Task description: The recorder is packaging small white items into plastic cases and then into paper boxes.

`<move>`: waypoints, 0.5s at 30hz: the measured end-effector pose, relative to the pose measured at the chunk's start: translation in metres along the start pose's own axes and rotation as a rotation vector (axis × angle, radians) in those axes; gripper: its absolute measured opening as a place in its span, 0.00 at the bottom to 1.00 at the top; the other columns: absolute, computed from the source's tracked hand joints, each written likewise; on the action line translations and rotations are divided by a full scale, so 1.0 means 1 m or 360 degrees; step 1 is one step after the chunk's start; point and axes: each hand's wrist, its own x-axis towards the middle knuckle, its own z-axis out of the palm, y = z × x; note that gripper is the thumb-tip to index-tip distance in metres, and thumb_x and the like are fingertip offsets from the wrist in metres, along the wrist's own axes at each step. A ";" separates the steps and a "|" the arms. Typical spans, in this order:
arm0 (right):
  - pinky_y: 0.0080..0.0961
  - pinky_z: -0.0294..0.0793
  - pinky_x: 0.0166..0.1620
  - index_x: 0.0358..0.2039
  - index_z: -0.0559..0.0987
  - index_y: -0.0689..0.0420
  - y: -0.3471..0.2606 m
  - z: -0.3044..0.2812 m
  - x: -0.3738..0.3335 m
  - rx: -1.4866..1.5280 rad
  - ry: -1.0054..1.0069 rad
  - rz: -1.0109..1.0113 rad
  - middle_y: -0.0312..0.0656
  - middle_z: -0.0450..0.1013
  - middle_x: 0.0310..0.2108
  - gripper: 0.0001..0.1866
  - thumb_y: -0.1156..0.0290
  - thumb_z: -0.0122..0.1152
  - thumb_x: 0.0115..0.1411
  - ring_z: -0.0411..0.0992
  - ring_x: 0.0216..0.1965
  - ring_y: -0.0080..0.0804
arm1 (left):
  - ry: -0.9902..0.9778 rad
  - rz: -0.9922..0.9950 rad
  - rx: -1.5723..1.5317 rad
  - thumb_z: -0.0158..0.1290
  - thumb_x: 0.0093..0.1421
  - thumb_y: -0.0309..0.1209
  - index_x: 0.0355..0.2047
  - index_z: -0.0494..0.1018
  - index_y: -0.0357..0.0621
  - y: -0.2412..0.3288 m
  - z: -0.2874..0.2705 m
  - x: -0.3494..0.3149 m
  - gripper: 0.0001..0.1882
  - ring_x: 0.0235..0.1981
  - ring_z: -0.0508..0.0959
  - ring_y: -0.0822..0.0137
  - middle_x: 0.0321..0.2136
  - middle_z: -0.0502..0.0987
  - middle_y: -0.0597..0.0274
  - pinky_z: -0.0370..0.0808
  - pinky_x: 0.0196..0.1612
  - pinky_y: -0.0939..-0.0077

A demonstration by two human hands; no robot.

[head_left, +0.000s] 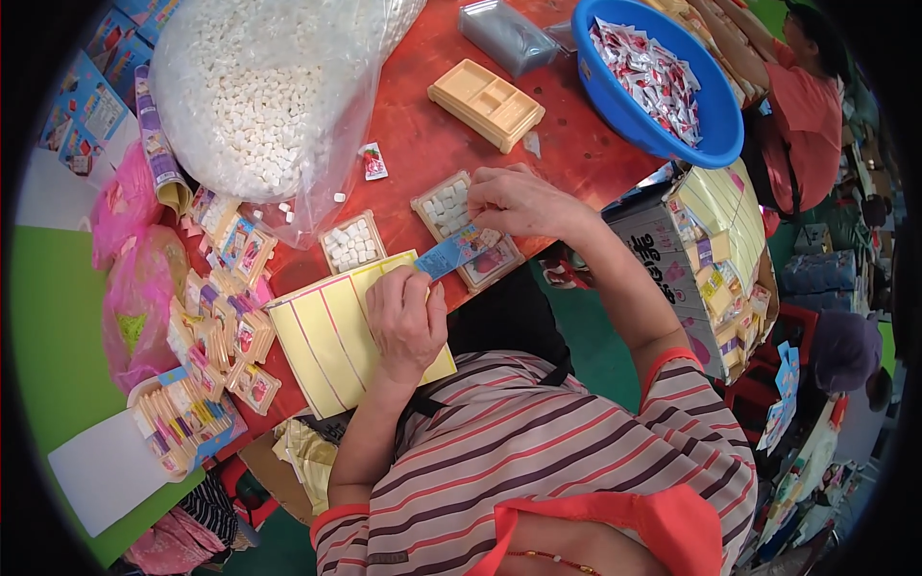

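My left hand (408,317) is closed with its fingertips at the left end of a blue printed card strip (449,253), above a yellow lined sheet (331,331). That strip lies across a beige compartment tray (420,204), which holds white cubes (446,207) at its far end and a red-and-white sachet (492,266) at its near end. Over the tray's right side, my right hand (523,204) is closed, thumb and fingers bunched near the cubes; what they pinch, if anything, is hidden. Just left stands a smaller beige tray (352,242) of white cubes.
A large clear bag (259,96) of white cubes lies far left, near many filled trays (226,326). Stacked empty beige trays (486,104) and a blue basin (720,106) of sachets stand far right. A loose sachet (373,161) lies between. Another person (802,115) is at upper right.
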 end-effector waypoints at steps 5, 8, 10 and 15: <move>0.35 0.60 0.47 0.26 0.78 0.55 0.000 0.005 0.001 -0.0138 0.0025 0.0011 0.39 0.71 0.32 0.05 0.68 0.59 0.53 0.71 0.41 0.37 | -0.0032 -0.0009 0.0064 0.58 0.53 0.28 0.36 0.73 0.39 -0.006 -0.004 -0.002 0.11 0.38 0.73 0.52 0.37 0.72 0.53 0.68 0.43 0.59; 0.34 0.61 0.46 0.26 0.78 0.55 -0.003 0.010 0.002 -0.0291 0.0085 -0.0001 0.40 0.70 0.32 0.04 0.69 0.58 0.53 0.71 0.41 0.36 | -0.0039 -0.0012 0.0091 0.58 0.53 0.28 0.37 0.73 0.39 -0.009 -0.005 -0.003 0.12 0.38 0.73 0.52 0.38 0.72 0.53 0.68 0.43 0.59; 0.34 0.61 0.46 0.25 0.78 0.55 -0.006 0.013 0.000 -0.0364 0.0140 -0.0016 0.40 0.70 0.32 0.04 0.69 0.58 0.54 0.70 0.41 0.36 | -0.0064 -0.0009 0.0171 0.58 0.53 0.29 0.37 0.73 0.39 -0.007 -0.007 -0.002 0.12 0.40 0.73 0.52 0.39 0.71 0.52 0.68 0.43 0.59; 0.34 0.61 0.47 0.24 0.75 0.54 -0.008 0.024 -0.002 -0.0506 0.0300 -0.0083 0.40 0.67 0.31 0.04 0.71 0.58 0.54 0.69 0.39 0.35 | -0.0070 -0.0049 0.0226 0.59 0.52 0.31 0.38 0.73 0.40 0.000 -0.009 0.003 0.14 0.44 0.72 0.51 0.42 0.71 0.51 0.66 0.47 0.56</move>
